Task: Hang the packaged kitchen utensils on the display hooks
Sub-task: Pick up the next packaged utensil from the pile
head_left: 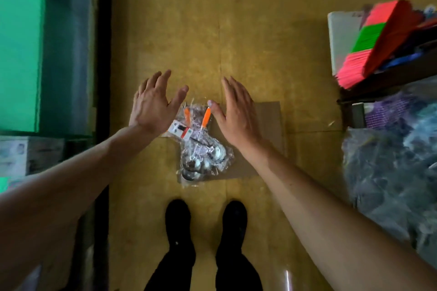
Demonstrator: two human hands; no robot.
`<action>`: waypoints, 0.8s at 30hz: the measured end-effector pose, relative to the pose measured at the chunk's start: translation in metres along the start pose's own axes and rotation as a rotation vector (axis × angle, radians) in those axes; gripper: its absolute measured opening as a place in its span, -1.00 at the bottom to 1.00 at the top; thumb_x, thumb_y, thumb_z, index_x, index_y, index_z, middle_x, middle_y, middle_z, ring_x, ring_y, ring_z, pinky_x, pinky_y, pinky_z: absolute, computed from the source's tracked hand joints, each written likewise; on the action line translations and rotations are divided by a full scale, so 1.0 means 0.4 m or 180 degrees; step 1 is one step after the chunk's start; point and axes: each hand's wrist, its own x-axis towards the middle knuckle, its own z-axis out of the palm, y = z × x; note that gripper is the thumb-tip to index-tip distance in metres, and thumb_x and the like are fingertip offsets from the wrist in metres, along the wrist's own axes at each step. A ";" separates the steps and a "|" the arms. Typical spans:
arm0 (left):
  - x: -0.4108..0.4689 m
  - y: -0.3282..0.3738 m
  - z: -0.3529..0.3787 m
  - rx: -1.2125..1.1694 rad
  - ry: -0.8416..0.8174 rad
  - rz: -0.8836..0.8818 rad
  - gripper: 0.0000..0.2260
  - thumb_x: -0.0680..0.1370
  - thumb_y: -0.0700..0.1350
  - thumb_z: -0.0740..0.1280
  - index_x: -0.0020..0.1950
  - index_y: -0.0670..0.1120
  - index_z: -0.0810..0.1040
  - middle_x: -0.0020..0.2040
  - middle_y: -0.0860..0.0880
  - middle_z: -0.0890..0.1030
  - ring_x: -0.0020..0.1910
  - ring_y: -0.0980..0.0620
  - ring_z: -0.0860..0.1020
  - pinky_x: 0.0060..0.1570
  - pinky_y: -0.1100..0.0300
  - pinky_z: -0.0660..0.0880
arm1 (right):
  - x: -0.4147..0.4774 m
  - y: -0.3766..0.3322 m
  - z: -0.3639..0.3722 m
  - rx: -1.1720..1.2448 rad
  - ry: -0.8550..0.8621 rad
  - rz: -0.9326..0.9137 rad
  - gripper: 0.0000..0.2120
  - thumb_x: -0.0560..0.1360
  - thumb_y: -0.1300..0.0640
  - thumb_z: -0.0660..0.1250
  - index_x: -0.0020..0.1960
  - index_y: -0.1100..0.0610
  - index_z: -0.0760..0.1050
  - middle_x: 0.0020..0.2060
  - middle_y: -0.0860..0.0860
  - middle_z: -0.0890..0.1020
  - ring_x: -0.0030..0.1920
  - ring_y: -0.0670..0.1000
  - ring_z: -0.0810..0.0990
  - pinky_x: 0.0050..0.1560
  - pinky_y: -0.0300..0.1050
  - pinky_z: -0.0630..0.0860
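A heap of packaged kitchen utensils [201,149] in clear plastic lies on the yellow floor, partly on a flat piece of cardboard [267,134]. Orange handles and shiny metal scoops show through the wrapping, and a small printed card sits at the heap's left. My left hand [153,104] hovers above the heap's left side, fingers spread and straight. My right hand [236,111] hovers above its right side, fingers straight, thumb near an orange handle. Neither hand holds anything. No display hooks are in view.
My two black shoes [205,222] stand just behind the heap. A shelf at the right carries pink and green packs [371,42] and bagged goods [397,168]. A green panel [19,49] and a dark frame line the left side.
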 end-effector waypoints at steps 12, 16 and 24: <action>0.051 -0.330 0.471 -0.3305 -0.0801 -0.3449 -0.85 0.51 -0.04 0.48 -0.06 -0.08 0.57 -0.27 0.04 0.68 -0.19 0.08 0.58 0.03 0.08 0.49 | -0.080 0.165 0.538 -0.0264 -0.1650 0.0612 -0.36 0.49 0.03 0.43 0.48 0.06 0.25 0.30 0.09 0.46 0.32 0.18 0.41 0.31 0.10 0.36; 0.080 -0.331 0.500 -0.3478 -0.0485 -0.3481 -0.85 0.49 -0.08 0.50 -0.18 -0.07 0.56 -0.28 0.03 0.63 -0.34 0.12 0.54 -0.18 0.18 0.48 | -0.086 0.175 0.565 -0.0591 -0.1297 0.0874 -0.25 0.43 -0.03 0.49 0.49 0.09 0.20 0.34 0.12 0.41 0.34 0.18 0.38 0.32 0.10 0.33; 0.056 -0.286 0.455 -0.3442 0.0035 -0.3539 -0.81 0.44 -0.15 0.54 -0.11 -0.13 0.54 -0.13 -0.06 0.67 -0.16 0.04 0.65 -0.04 0.12 0.60 | -0.089 0.172 0.495 -0.0305 -0.1176 0.0648 -0.83 0.49 0.08 0.44 0.05 0.08 0.55 0.05 0.04 0.59 0.13 0.11 0.51 0.13 -0.02 0.36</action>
